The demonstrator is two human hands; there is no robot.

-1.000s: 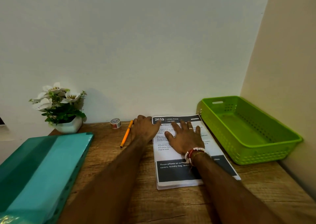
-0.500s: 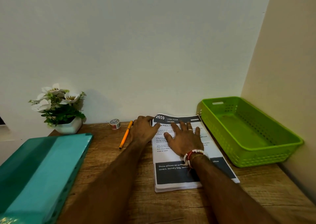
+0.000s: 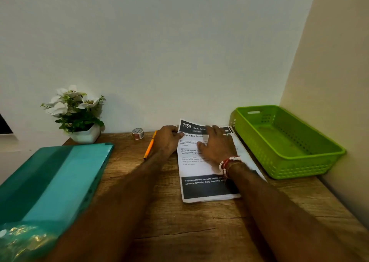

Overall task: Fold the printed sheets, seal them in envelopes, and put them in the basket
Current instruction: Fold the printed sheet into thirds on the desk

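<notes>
A stack of printed sheets (image 3: pixel 199 170) with dark header and footer bands lies on the wooden desk, left of the green plastic basket (image 3: pixel 299 168). My left hand (image 3: pixel 166 140) pinches the top sheet's far left corner, and that far edge is raised off the stack. My right hand (image 3: pixel 217 144), with a bead bracelet on the wrist, rests flat on the upper half of the sheet with fingers spread. The basket holds nothing. No envelope is in sight.
An orange pencil (image 3: pixel 150 147) lies just left of my left hand. A small tape roll (image 3: pixel 138 133) stands by the wall. A white pot of flowers (image 3: pixel 79 120) sits at the back left. A teal folder (image 3: pixel 50 183) covers the desk's left side.
My left hand has moved onto the sheet's far left corner and lifted it. The far edge has risen from the stack. My right hand has slid slightly toward the wall.
</notes>
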